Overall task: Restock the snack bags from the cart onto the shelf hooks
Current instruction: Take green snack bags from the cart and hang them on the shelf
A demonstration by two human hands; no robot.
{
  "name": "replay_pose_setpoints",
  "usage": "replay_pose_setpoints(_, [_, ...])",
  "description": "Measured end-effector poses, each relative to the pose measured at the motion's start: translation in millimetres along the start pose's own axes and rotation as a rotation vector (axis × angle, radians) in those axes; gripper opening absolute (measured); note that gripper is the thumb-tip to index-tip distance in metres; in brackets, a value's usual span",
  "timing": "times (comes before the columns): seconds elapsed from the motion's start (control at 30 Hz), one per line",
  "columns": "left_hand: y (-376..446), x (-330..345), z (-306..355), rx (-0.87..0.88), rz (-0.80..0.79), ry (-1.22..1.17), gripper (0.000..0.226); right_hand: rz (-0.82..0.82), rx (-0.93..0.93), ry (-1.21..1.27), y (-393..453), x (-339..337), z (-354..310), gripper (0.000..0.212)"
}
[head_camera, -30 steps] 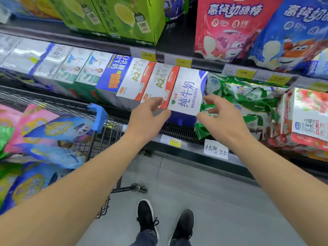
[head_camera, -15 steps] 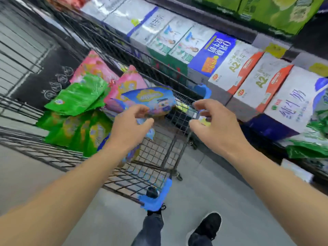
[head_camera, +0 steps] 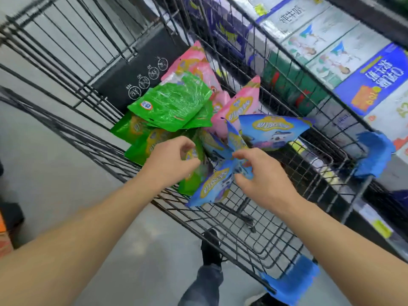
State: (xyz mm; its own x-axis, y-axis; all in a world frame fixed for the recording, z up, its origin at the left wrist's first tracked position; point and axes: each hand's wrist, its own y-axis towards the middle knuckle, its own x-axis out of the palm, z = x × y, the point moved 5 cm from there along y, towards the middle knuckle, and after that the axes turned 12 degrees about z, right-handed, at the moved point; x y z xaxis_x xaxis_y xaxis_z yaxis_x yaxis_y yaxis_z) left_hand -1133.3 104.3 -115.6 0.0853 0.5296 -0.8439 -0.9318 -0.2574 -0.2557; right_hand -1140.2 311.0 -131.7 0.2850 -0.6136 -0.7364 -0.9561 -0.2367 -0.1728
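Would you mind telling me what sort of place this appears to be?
Most likely a supermarket aisle: a wire shopping cart holds green, pink and blue snack bags, and beside it a store shelf carries rows of boxed milk cartons with a yellow price tag on its edge.

Standing on smooth grey floor; boxed cartons lining the store shelving along the right.
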Motion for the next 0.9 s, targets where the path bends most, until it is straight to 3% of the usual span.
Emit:
replay_pose_setpoints(0.13, [8,-2,-12,-0.003,-0.039,-0.004,0.041,-0.046,-0.066,-0.033,13,30,-13,0.049])
replay_pose_setpoints(0.43, [41,-32,-30,-0.001,0.061,0.011,0.045,0.129,-0.177,-0.099,66,52,-50,0.037])
replay_pose_setpoints(0.67, [61,-56,-60,-0.079,0.096,-0.031,0.043,0.104,-0.189,-0.123,113,87,-89,0.042])
replay_pose_setpoints(0.8, [72,-68,-70,-0.087,0.107,-0.051,0.043,0.023,-0.235,-0.322,128,111,-104,0.043])
replay_pose_setpoints(0.9, [78,-74,-73,-0.09,0.095,-0.043,0.042,0.088,-0.222,-0.396,139,113,-104,0.03])
